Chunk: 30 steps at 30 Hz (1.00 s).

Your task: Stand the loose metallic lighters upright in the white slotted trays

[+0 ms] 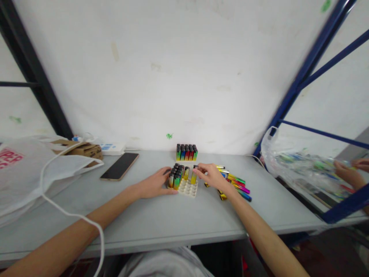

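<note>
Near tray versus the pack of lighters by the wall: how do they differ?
The near tray is part filled, empty holes showing; the far pack looks full. The left hand rests against the near tray and the right hand pinches a lighter in it; the far pack stands untouched. Both hold upright lighters.

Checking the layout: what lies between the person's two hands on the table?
In the head view, a white tray, partly filled with upright lighters, lies between the left hand and the right hand.
</note>
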### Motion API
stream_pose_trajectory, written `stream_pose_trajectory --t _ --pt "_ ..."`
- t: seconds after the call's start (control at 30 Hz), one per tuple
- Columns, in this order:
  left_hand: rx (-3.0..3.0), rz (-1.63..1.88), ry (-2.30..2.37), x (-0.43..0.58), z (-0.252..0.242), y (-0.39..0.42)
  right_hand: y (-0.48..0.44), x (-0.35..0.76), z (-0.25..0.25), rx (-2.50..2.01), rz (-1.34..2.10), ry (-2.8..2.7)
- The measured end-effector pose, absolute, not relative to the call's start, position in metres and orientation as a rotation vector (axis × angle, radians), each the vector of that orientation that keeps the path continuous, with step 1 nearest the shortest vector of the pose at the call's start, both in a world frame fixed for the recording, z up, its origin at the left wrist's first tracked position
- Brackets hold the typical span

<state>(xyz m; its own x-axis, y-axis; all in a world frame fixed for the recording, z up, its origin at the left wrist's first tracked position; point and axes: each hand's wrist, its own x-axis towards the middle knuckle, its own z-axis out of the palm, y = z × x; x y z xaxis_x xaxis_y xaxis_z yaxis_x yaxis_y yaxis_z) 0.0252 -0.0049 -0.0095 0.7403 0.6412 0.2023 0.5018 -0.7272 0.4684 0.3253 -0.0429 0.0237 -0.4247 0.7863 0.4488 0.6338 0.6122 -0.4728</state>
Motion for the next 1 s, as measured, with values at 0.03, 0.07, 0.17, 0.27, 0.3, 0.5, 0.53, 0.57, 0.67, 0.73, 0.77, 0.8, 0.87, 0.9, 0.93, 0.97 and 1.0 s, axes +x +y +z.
stream_pose_trajectory --t 0.03,0.07,0.17,0.27,0.3,0.5,0.53,0.57,0.67,0.73,0.77,0.8,0.87,0.9,0.93,0.97,1.0 --pt "2.553 0.490 0.882 0.025 -0.009 -0.005 -0.044 0.324 0.024 -1.107 0.350 -2.175" --pt "2.550 0.476 0.891 0.026 -0.009 -0.006 -0.046 0.323 0.024 -1.103 0.384 -2.165" --pt "2.543 0.425 0.918 0.026 -0.006 -0.007 -0.048 0.317 0.022 -1.130 0.412 -2.195" --pt "2.534 0.418 0.928 0.027 -0.006 -0.008 -0.048 0.313 0.019 -1.207 0.281 -2.278" --pt "2.533 0.421 0.930 0.027 -0.006 -0.008 -0.047 0.312 0.018 -1.228 0.218 -2.303" --pt "2.541 0.412 0.938 0.027 -0.005 -0.008 -0.048 0.300 0.016 -1.352 -0.015 -2.369" --pt "2.544 0.411 0.936 0.027 -0.005 -0.008 -0.048 0.299 0.017 -1.361 -0.008 -2.380" --pt "2.547 0.412 0.932 0.027 -0.005 -0.008 -0.047 0.300 0.017 -1.357 0.028 -2.391" --pt "2.549 0.426 0.929 0.028 -0.005 -0.007 -0.043 0.313 0.021 -1.317 0.242 -2.353" --pt "2.548 0.428 0.936 0.028 -0.005 -0.007 -0.039 0.331 0.025 -1.333 0.333 -2.258" --pt "2.551 0.427 0.938 0.028 -0.005 -0.007 -0.037 0.341 0.026 -1.362 0.331 -2.210" --pt "2.556 0.427 0.939 0.028 -0.006 -0.007 -0.035 0.352 0.028 -1.402 0.294 -2.160" --pt "2.563 0.423 0.942 0.028 -0.006 -0.006 -0.035 0.371 0.033 -1.472 0.195 -2.101" --pt "2.561 0.422 0.943 0.027 -0.006 -0.006 -0.036 0.379 0.035 -1.504 0.153 -2.084" --pt "2.554 0.424 0.944 0.027 -0.006 -0.006 -0.038 0.386 0.038 -1.529 0.129 -2.076" --pt "2.546 0.429 0.942 0.027 -0.007 -0.006 -0.040 0.391 0.039 -1.542 0.137 -2.080" --pt "2.540 0.438 0.937 0.026 -0.007 -0.006 -0.042 0.395 0.040 -1.538 0.181 -2.098"
